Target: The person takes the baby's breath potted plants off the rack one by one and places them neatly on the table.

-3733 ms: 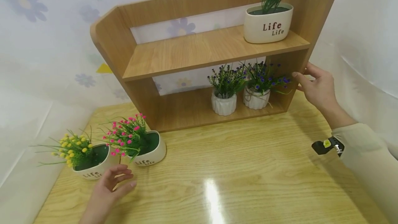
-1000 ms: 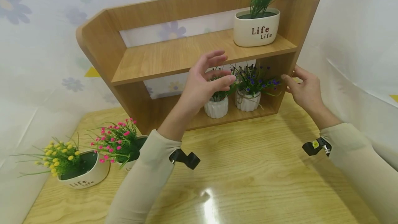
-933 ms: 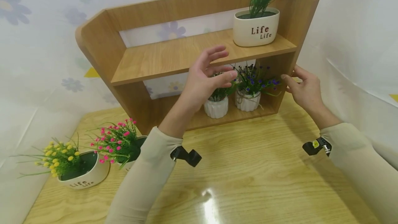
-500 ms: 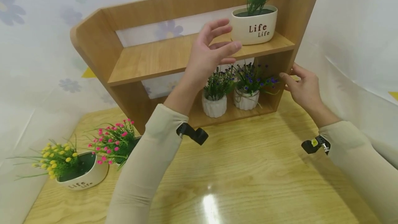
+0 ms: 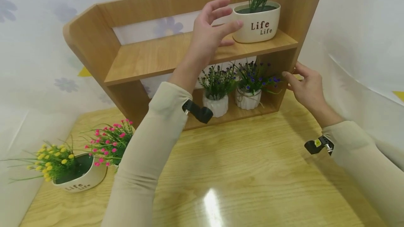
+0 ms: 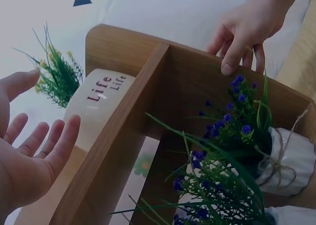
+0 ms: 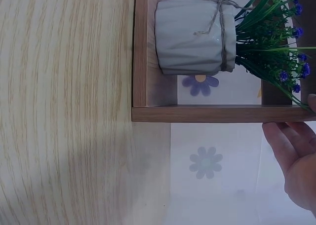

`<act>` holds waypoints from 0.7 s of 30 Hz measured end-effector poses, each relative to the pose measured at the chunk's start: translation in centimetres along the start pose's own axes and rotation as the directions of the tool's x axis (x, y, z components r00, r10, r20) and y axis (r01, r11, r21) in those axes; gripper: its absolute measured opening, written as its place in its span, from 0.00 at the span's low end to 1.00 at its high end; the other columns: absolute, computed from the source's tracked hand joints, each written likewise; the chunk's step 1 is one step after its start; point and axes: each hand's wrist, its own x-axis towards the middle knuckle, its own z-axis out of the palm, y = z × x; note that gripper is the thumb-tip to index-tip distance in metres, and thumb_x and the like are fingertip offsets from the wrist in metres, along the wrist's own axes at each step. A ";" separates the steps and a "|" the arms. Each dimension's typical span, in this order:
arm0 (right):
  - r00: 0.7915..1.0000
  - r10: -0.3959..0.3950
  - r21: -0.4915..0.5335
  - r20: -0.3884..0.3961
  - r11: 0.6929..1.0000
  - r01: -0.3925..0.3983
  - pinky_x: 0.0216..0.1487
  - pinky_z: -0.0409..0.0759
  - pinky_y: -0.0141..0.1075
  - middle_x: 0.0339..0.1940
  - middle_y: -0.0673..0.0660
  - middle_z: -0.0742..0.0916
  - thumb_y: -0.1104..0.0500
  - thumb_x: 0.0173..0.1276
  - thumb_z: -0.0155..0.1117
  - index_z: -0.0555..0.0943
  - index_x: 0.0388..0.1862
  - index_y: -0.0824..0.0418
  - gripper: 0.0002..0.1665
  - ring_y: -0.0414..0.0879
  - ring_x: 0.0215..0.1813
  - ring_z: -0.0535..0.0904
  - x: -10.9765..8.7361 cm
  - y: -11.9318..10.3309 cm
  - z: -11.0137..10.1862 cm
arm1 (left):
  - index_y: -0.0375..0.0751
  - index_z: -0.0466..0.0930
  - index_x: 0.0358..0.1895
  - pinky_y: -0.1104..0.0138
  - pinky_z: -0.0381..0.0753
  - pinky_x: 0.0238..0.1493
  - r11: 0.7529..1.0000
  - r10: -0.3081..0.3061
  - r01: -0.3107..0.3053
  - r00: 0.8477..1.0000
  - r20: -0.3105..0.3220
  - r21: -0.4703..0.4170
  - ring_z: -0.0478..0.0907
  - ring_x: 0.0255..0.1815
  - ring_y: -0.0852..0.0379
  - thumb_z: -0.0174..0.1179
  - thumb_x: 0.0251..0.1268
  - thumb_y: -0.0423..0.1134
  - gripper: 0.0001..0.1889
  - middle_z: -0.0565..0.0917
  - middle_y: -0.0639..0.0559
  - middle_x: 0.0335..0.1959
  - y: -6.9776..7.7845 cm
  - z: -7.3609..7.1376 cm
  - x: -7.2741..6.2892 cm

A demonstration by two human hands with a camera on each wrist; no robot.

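One Life pot (image 5: pixel 266 37) stands on the shelf's (image 5: pixel 151 57) upper board, upper right. Your left hand (image 5: pixel 206 31), empty, fingers parted and curved, hovers beside it; contact unclear. Your right hand (image 5: pixel 309 85) pinches the side panel (image 5: pixel 310 13). Reads as lining up; next move probably calls for closing round the pot. Wood-grain table (image 5: pixel 246 164) below, flowered wall (image 5: pixel 38 52) behind.

Yellow-flwr. pot (image 5: pixel 85 179) & pink-flwr. plant (image 5: pixel 113 139) on table (image 5: pixel 252 171) — patterned backdrop (image 5: pixel 41 41) behind.
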 end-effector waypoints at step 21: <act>1.000 0.018 0.017 0.011 1.000 -0.018 0.32 0.83 0.26 0.41 0.41 0.82 0.64 0.73 0.62 0.78 0.67 0.62 0.23 0.30 0.26 0.84 -0.5 -0.2 0.4 | 0.59 0.65 0.72 0.61 0.81 0.55 0.960 -0.205 0.197 0.979 0.020 0.201 0.71 0.63 0.58 0.75 0.55 0.35 0.41 0.67 0.61 0.69 -0.5 -0.8 3.4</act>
